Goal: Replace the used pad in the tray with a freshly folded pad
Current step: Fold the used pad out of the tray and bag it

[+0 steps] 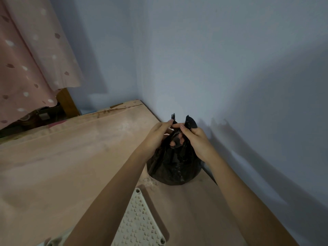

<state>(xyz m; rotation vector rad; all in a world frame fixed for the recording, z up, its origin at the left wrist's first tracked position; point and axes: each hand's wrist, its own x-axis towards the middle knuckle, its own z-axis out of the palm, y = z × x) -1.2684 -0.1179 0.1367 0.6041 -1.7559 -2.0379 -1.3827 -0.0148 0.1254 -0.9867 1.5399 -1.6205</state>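
A black plastic bag [174, 165] stands on the pinkish floor covering near the wall corner, bulging with contents I cannot see. My left hand [158, 134] and my right hand [196, 138] both pinch the bag's two top ends together above it. A white perforated tray grid [140, 222] lies at the bottom centre, partly under my left forearm. No pad is visible.
Pale blue walls [213, 68] meet in a corner just behind the bag. A pink dotted curtain [32, 59] hangs at the upper left, with a wooden post [67, 102] and dark clutter below it. The pinkish floor covering [62, 157] stretches left.
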